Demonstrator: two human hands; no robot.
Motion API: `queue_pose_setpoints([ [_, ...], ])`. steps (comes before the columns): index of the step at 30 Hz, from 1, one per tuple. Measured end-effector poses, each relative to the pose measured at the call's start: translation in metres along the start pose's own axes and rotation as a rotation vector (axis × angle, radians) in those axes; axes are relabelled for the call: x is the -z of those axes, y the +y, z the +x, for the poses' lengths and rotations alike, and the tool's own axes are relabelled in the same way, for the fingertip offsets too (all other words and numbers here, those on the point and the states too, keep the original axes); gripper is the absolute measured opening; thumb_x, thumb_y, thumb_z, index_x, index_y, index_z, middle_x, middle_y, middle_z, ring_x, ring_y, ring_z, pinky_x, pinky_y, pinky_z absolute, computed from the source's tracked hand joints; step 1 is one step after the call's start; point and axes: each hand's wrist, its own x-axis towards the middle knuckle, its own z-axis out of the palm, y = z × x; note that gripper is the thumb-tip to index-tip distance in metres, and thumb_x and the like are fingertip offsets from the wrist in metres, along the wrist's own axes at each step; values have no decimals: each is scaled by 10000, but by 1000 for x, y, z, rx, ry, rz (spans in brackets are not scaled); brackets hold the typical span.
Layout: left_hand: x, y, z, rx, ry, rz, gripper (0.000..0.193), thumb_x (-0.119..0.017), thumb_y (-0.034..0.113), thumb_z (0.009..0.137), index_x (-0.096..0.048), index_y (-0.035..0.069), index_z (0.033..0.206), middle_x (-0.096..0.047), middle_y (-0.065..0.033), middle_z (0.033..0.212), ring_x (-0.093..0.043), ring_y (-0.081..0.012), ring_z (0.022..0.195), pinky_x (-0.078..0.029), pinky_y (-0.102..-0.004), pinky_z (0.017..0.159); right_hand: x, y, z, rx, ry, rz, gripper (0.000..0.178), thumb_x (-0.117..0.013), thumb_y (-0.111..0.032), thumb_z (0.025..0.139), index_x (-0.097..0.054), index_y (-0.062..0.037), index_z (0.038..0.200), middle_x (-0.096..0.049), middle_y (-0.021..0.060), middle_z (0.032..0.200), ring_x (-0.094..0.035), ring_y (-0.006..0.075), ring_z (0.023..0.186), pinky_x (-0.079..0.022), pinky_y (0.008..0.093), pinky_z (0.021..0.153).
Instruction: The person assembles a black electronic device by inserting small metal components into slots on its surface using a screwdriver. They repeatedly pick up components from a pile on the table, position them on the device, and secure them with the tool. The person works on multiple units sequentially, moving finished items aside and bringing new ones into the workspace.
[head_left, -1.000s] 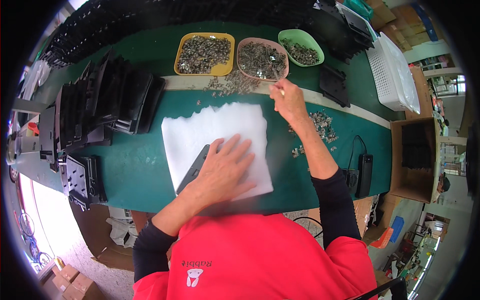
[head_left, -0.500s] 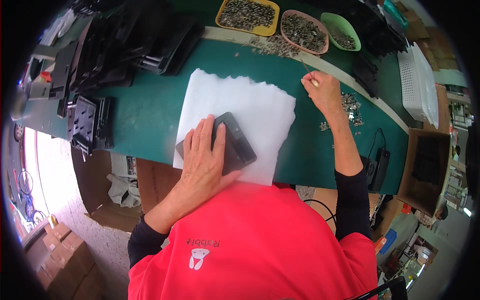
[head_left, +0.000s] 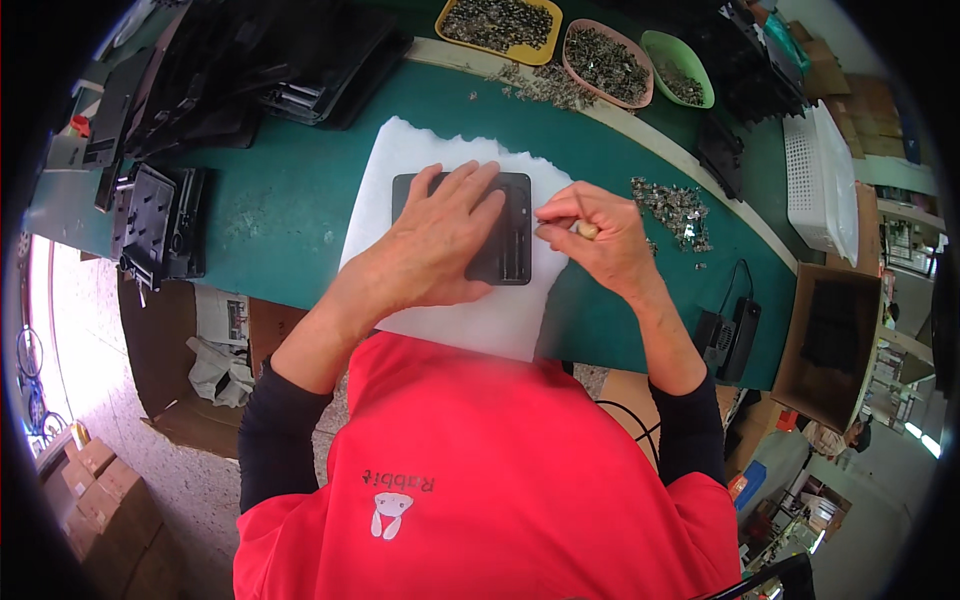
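A black rectangular plastic case lies on a white foam sheet in front of me. My left hand rests flat across the case, fingers spread over its top and the thumb along its near edge. At the right edge of the case, my right hand is closed in a pinch. Held in its fingers is a thin tool with a pale wooden handle. The fingertips hide whether they also pinch a small metal piece. A loose pile of small metal pieces is on the green table to the right.
Yellow, pink and green trays of small metal parts stand at the back. Black plastic parts are stacked at left. A black device with a cable sits near the right edge, beside a cardboard box.
My right hand has come from the metal pile left and nearer, to the case's right edge. The case has turned from slanted to nearly square and shifted slightly away under my left hand.
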Motion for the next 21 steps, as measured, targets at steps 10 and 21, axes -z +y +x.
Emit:
queue_pose_setpoints([
  [10,-13,-4,-10,16,72,-61,887,-838,231,625,-441,-18,1378,-309,-207,1524,-290,-377,1429,-241,-546,1153,-21,7,1,178,64,-214,149,-724,32,735,-700,-30,869,-708,89,921,-691,220,780,-543,288,667],
  [21,-20,-6,-12,5,119,-81,878,-836,238,632,-445,-17,1376,-307,-203,1530,-281,-368,1436,-229,-541,1156,-39,8,-17,212,185,-415,167,-760,64,716,-690,-6,851,-713,94,951,-701,206,798,-580,291,674],
])
